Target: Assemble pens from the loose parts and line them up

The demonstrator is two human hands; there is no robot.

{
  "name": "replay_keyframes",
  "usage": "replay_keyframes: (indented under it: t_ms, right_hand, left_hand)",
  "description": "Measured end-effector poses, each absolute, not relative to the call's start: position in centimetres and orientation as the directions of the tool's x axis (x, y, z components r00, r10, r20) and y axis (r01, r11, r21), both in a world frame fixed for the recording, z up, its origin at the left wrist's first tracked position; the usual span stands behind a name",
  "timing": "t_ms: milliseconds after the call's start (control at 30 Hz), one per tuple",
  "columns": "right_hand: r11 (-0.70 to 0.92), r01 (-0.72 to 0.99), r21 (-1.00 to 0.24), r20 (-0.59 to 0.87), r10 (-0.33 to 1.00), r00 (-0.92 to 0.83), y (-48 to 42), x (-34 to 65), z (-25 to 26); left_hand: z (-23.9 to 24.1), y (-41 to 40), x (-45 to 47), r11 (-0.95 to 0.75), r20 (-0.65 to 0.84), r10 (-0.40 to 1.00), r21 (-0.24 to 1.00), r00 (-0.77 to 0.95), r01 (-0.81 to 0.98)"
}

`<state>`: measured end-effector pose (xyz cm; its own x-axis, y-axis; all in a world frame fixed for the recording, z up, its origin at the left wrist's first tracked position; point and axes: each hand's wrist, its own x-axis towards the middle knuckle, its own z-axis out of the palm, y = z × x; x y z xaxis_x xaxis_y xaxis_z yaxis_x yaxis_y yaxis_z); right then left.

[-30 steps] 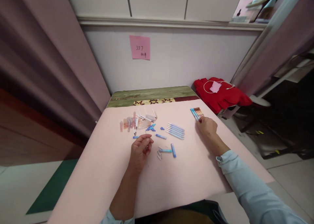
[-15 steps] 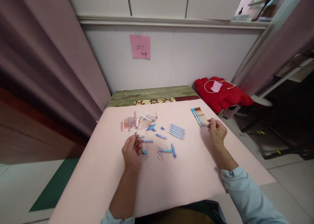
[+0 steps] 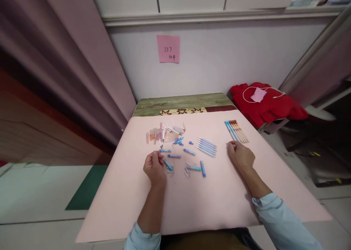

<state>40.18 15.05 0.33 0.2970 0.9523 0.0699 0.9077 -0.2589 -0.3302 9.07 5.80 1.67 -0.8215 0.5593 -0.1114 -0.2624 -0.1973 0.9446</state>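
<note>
My left hand (image 3: 155,168) is closed over the left of the table, its fingertips pressed together. Whatever they hold, if anything, is hidden. Just beyond them are dark-tipped white pen refills (image 3: 162,138) and a blue pen barrel (image 3: 165,151); a turquoise barrel (image 3: 168,164) lies to their right. My right hand (image 3: 241,155) has its fingers drawn together in a pinch, with any tiny item there too small to name. It is just in front of a row of pens (image 3: 238,131) with brown and blue tops. Light-blue pen parts (image 3: 206,147) lie side by side to its left.
Clear and pinkish tubes (image 3: 156,134) lie at the back left. Small blue caps (image 3: 178,141), more blue barrels (image 3: 202,168) and little clear pieces (image 3: 187,172) are spread mid-table. A red cloth (image 3: 270,105) with a white cord is beyond the right edge.
The view has swung left, so everything appears further right. My right hand has drawn left and nearer, away from the row of pens. My left hand has come slightly back from the refills.
</note>
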Motion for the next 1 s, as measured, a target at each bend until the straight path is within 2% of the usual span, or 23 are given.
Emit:
replay_keyframes:
  t_ms: [200,467,667,867,1000]
  right_hand:
    - [-0.271,0.909,-0.316,0.074,0.948,0.308,15.0,39.9,0.4]
    - [-0.27,0.909,-0.317,0.078,0.948,0.309,15.0,40.0,0.5]
    - [-0.073,0.865,-0.496,0.229,0.95,0.212,13.9,40.1,-0.1]
    - [0.105,0.785,-0.61,0.313,0.942,0.117,12.2,38.8,0.4]
    - [0.24,0.729,-0.641,0.37,0.929,0.019,11.5,37.0,1.3]
  left_hand:
    - [1.1,5.0,9.4,-0.156,-0.046,0.633,0.97,-0.773,-0.186]
    - [1.1,4.8,9.3,-0.096,-0.043,0.679,0.985,-0.733,-0.146]
    - [1.1,4.5,9.3,-0.125,-0.065,0.687,0.971,-0.724,-0.206]
    - [0.9,4.3,9.1,-0.144,-0.042,0.712,0.968,-0.701,-0.204]
    - [0.7,4.4,9.2,-0.164,-0.053,0.701,0.959,-0.711,-0.233]
